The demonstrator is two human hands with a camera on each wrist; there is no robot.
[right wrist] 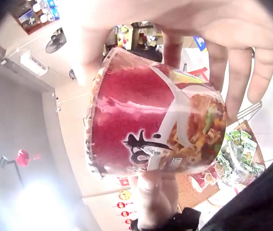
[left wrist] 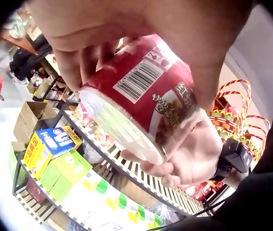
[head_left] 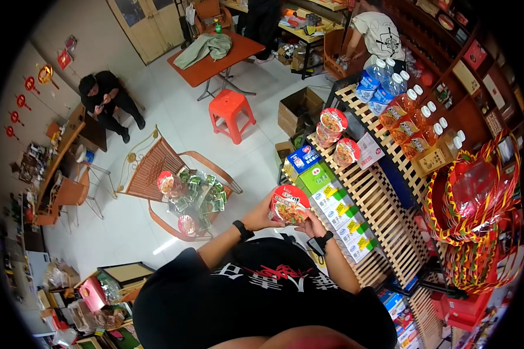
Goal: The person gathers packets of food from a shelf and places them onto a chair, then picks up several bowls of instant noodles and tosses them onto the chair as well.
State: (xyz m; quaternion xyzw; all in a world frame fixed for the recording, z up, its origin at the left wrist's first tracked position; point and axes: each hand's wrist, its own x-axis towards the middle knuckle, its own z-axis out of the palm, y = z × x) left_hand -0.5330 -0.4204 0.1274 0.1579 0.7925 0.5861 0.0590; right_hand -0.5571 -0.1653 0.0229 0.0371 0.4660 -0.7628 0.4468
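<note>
An instant noodle cup [head_left: 290, 205], red with a noodle picture on its lid, is held between both hands in front of the chest. My left hand [head_left: 261, 217] grips it from the left, fingers and thumb around its wall in the left wrist view. From the other side my right hand [head_left: 313, 228] holds it, thumb and fingers spread about the wall in the right wrist view. The cup is tilted; its barcode [left wrist: 139, 81] and pale base [left wrist: 115, 122] face the left wrist camera. Clear film wraps the cup [right wrist: 136, 106].
More noodle cups [head_left: 347, 152] stand on the slatted shelf [head_left: 384, 203] at right, near boxed drinks [head_left: 335, 209], bottles [head_left: 410, 116] and woven baskets [head_left: 466, 198]. A wicker chair [head_left: 157, 168] at left carries green packets [head_left: 201, 195] and cups. Beyond are a red stool [head_left: 232, 110] and a seated person [head_left: 108, 99].
</note>
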